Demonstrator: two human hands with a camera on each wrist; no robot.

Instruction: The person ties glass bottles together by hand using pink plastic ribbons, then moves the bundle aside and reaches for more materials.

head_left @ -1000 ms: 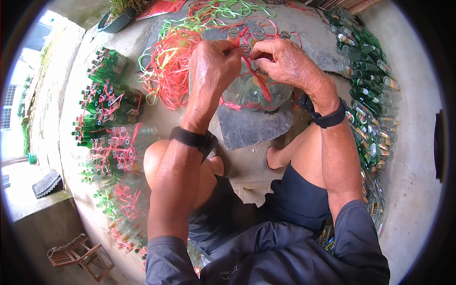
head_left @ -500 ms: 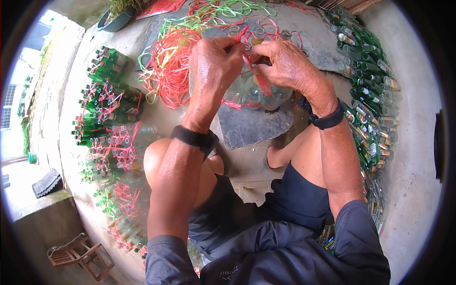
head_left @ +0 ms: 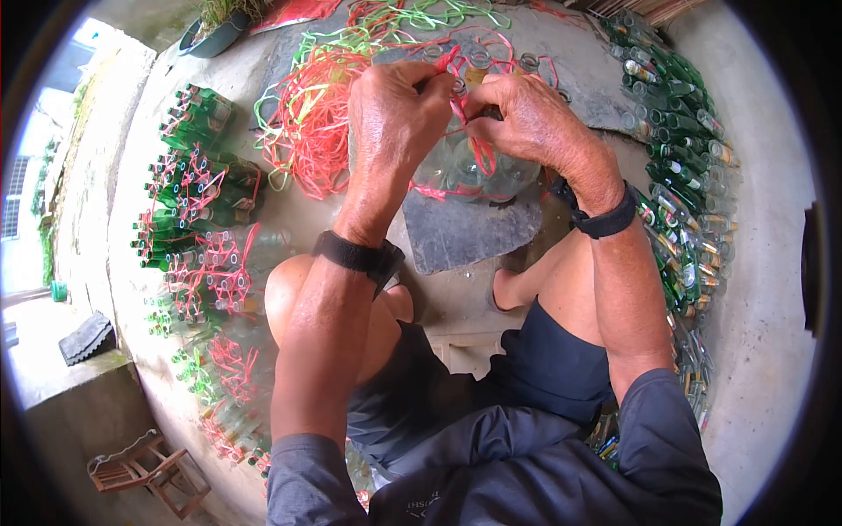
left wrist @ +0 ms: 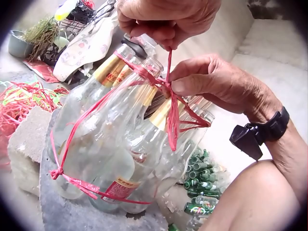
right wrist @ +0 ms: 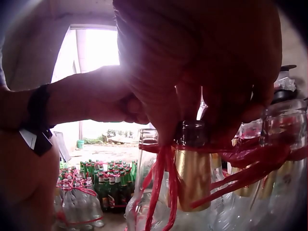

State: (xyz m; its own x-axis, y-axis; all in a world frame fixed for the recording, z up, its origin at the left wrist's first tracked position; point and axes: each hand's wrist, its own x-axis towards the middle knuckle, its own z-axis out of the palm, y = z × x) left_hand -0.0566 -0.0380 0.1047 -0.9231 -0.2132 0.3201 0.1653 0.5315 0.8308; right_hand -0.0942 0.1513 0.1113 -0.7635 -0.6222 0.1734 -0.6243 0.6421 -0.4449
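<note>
A bundle of clear glass bottles [left wrist: 113, 149] with gold neck foil stands upright on a dark stone slab [head_left: 469, 235]. Red plastic twine [left wrist: 173, 126] runs around the necks, and a second band circles the bottles low down. My left hand [head_left: 395, 110] pinches a strand drawn taut above the necks, as the left wrist view shows. At the base of that strand, my right hand [head_left: 526, 118] pinches the twine between thumb and forefinger, right at the knot. A loop and loose tails hang below it. The right wrist view has the right hand dark against bright light.
A tangled heap of red and green twine [head_left: 320, 131] lies left of the bundle. Tied green bottles [head_left: 197, 188] stand farther left. Loose green bottles [head_left: 680, 140] are stacked along the right wall. A small wooden chair [head_left: 149, 473] is at the lower left.
My right hand has come in closer to the knot and drawn its fingers together on the twine. My left hand has risen slightly with its strand. The bottles have stayed in place.
</note>
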